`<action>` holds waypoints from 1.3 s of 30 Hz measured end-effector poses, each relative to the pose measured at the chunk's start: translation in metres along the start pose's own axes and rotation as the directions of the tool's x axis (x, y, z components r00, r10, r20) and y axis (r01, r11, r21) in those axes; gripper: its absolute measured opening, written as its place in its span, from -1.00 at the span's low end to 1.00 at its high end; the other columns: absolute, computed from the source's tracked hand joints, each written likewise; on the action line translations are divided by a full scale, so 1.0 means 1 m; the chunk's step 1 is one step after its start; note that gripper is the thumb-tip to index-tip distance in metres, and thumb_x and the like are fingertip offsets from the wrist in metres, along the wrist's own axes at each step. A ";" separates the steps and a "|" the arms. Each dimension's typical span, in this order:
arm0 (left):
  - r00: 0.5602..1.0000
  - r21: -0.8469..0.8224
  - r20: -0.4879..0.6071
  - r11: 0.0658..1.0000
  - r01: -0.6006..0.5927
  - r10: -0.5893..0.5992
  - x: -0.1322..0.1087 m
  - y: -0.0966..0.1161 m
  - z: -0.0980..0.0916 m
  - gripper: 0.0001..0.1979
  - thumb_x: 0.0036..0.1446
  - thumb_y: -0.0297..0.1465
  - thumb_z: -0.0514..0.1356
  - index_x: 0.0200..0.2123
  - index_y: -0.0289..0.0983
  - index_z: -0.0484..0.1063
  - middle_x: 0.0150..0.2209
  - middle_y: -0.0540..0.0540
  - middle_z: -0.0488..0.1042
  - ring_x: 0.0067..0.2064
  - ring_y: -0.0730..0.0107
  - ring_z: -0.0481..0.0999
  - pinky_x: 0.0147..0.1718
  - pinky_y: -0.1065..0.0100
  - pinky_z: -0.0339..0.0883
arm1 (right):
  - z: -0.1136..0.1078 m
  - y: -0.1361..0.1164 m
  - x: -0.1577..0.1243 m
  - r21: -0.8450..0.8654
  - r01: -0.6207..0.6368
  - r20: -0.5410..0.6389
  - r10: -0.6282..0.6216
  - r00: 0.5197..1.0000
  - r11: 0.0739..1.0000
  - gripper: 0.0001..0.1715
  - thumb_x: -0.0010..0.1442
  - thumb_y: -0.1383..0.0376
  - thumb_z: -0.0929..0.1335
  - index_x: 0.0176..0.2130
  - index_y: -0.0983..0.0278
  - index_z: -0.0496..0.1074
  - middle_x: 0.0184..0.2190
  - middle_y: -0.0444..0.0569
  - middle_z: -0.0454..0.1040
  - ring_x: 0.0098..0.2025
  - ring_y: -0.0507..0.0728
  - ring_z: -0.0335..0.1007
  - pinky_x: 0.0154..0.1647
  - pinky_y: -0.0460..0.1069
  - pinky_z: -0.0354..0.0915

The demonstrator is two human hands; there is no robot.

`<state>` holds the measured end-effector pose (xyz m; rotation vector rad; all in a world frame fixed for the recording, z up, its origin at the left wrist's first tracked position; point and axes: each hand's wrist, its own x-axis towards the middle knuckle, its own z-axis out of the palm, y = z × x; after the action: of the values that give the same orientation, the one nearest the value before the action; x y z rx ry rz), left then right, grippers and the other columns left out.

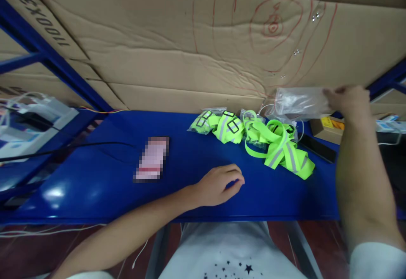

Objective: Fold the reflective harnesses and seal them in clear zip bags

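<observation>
My right hand [347,99] is raised at the far right, its fingers closed on the end of a clear plastic bag [300,102]. The bag stretches leftward from it in front of the cardboard and looks flat. Below the bag lies a loose heap of neon yellow-green reflective straps [283,147] with grey stripes. To their left sit bundled reflective straps [227,126] with black buckles, partly in clear plastic. My left hand [220,184] rests on the blue table in front of the bundles, its fingers curled to meet the thumb around a gap with nothing in it.
A blurred-out phone [152,159] lies on the blue table [104,186] at the left. A dark phone-like slab [317,147] and a small cardboard box [326,128] are at the right. Black cable [79,145] comes in from the left. Cardboard sheeting [165,71] walls the back.
</observation>
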<state>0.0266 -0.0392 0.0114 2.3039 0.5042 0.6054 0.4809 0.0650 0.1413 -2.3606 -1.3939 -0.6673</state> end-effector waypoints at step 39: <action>0.983 0.232 0.139 0.961 -0.153 0.123 -0.001 -0.009 0.006 -0.80 0.39 -0.37 0.09 -0.15 -0.23 0.53 -0.15 -0.08 0.59 -0.12 0.33 0.58 -0.03 0.32 0.39 | 0.021 -0.046 -0.078 0.071 0.344 -0.015 -0.343 0.939 0.936 -0.46 0.42 0.07 0.17 0.19 0.32 0.37 0.08 0.29 0.52 0.14 0.36 0.38 0.14 0.16 0.12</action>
<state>0.0274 -0.0363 0.0012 2.6073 0.3774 0.4844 0.4131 0.0402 0.0828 -2.0763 -1.8200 -0.6931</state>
